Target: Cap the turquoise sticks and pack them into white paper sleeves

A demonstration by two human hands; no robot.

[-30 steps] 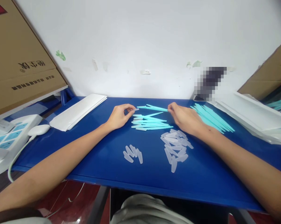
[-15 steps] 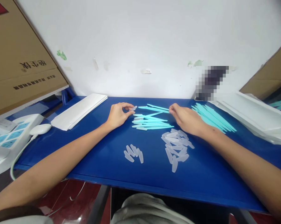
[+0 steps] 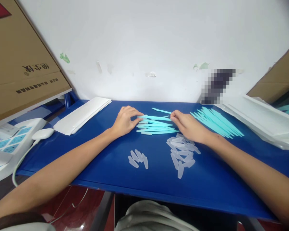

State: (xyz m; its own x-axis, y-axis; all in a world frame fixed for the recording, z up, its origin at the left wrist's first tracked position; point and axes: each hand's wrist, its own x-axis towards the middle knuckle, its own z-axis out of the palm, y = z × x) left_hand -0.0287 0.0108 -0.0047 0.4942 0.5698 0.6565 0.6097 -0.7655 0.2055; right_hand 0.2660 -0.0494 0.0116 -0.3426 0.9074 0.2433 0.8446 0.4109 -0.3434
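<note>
My right hand (image 3: 189,125) pinches the thin handle end of a turquoise eyebrow razor (image 3: 157,118). At that razor's other end, the thumb and fingers of my left hand (image 3: 127,121) close around its head, where the translucent cap is mostly hidden. Below it, several more turquoise razors (image 3: 156,127) lie side by side. One loose razor (image 3: 161,110) rests behind the held one, its tip close to my right fingers. Nearer the front are a heap of translucent caps (image 3: 181,150) and a small group of caps (image 3: 137,158).
A larger pile of turquoise razors (image 3: 218,122) lies right of my right hand. White folded packaging (image 3: 82,115) lies at left, near a power strip (image 3: 17,138) with a white plug and cable. Plastic trays (image 3: 264,122) stand at right; cardboard (image 3: 26,48) leans at left on the blue table (image 3: 106,166).
My right hand has brought the razor left and slightly toward me, off the loose one. The cap in my left fingers now meets the razor's head.
</note>
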